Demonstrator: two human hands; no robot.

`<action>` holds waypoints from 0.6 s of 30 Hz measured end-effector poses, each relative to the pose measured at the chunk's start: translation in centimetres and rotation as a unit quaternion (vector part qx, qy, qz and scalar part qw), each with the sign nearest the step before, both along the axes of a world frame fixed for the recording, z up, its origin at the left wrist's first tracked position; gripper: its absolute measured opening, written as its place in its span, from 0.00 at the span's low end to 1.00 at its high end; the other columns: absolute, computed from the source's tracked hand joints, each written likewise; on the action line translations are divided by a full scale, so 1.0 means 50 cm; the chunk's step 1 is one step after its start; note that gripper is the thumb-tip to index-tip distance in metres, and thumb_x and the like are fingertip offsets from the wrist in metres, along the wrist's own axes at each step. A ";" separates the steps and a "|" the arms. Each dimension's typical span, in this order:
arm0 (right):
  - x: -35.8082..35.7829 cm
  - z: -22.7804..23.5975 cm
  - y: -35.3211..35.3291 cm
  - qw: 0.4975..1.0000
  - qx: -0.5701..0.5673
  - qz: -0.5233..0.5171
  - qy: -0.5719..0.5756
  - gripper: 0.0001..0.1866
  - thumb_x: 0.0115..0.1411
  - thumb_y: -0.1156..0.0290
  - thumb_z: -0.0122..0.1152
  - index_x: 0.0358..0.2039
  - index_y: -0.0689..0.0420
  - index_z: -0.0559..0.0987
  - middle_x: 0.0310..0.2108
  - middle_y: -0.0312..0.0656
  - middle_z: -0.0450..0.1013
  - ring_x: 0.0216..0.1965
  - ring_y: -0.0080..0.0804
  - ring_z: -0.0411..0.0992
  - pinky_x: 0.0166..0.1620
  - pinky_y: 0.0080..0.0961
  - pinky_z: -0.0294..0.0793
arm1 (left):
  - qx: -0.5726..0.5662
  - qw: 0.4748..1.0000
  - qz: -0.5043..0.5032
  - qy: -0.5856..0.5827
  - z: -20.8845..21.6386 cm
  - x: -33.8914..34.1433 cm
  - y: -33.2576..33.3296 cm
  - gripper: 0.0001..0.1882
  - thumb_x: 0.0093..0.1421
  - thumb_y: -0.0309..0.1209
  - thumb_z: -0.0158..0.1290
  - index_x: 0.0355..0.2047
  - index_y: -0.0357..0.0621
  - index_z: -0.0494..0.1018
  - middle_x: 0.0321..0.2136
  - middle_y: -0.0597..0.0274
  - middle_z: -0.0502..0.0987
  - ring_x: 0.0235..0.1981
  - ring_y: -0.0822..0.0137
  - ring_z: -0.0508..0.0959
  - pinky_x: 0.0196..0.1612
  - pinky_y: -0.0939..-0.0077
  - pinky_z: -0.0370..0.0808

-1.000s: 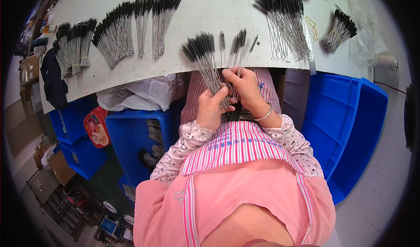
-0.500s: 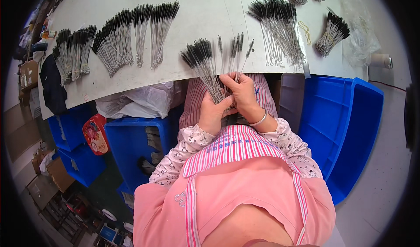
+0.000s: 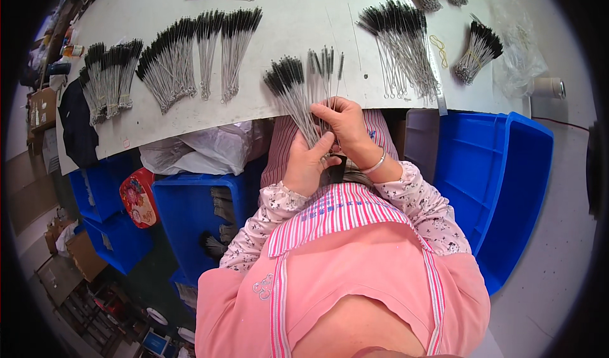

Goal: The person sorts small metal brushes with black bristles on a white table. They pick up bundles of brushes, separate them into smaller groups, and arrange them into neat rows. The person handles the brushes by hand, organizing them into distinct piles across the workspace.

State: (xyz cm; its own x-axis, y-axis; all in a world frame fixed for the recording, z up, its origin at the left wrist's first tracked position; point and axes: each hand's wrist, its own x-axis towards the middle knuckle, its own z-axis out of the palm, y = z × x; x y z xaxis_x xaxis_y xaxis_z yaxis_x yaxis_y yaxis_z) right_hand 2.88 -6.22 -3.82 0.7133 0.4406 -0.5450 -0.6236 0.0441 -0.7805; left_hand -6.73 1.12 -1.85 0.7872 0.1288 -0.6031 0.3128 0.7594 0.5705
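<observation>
Dense bundle of thin brushes with black bristle heads and silvery twisted-wire stems: gripped in the left hand, thumb across the lower stems. Heads uppermost, packed side by side in a fan; stems converge downward, whole bundle tilted to the left. Count not readable.

Smaller, looser group of slim brushes of the same black-and-silver kind: stems pinched between thumb and fingers of the right hand, just right of the dense bundle. Heads up, near upright, gaps between them; the rightmost stands apart, leaning slightly right. Some heads blurred. Lower wire ends of both sets partly hidden by the fingers.
</observation>
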 end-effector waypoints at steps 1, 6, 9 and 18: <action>-0.004 -0.009 0.002 1.000 -0.005 0.001 -0.016 0.07 0.53 0.71 0.63 0.26 0.61 0.76 0.20 0.34 0.72 0.18 0.16 0.67 0.21 0.14 0.65 | 0.020 1.000 0.004 -0.001 0.003 0.004 -0.006 0.19 0.58 0.26 0.51 0.48 0.48 0.60 0.36 0.68 0.72 0.33 0.72 0.75 0.32 0.76 0.75; -0.007 -0.006 0.008 1.000 0.018 -0.016 0.003 0.08 0.51 0.72 0.63 0.26 0.63 0.76 0.20 0.36 0.72 0.18 0.18 0.67 0.20 0.15 0.66 | 0.040 0.999 0.013 -0.021 -0.008 0.010 -0.007 0.17 0.58 0.26 0.51 0.46 0.49 0.60 0.34 0.67 0.72 0.31 0.73 0.75 0.31 0.78 0.75; 0.009 0.005 0.009 0.998 0.019 -0.021 0.061 0.09 0.51 0.72 0.63 0.27 0.65 0.75 0.20 0.38 0.71 0.18 0.21 0.68 0.19 0.18 0.66 | 0.020 1.000 0.007 -0.001 -0.006 0.003 0.000 0.16 0.57 0.25 0.51 0.44 0.48 0.60 0.33 0.66 0.72 0.30 0.72 0.75 0.29 0.78 0.74; 0.131 0.034 0.035 0.998 -0.052 -0.035 -0.011 0.12 0.43 0.68 0.70 0.21 0.59 0.75 0.19 0.35 0.68 0.15 0.20 0.60 0.19 0.19 0.54 | 0.013 0.999 -0.001 -0.030 -0.001 -0.012 0.009 0.12 0.57 0.23 0.50 0.40 0.46 0.61 0.29 0.61 0.73 0.25 0.72 0.74 0.17 0.85 0.66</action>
State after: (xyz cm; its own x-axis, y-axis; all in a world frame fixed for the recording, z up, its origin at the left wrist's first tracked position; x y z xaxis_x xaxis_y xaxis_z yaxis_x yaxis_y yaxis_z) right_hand 9.42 -4.48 -2.12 0.7525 0.3318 -0.5690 -0.6044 0.0047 -0.7966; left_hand -7.35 1.57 -1.92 0.8217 0.1425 -0.5518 0.2790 0.7437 0.6075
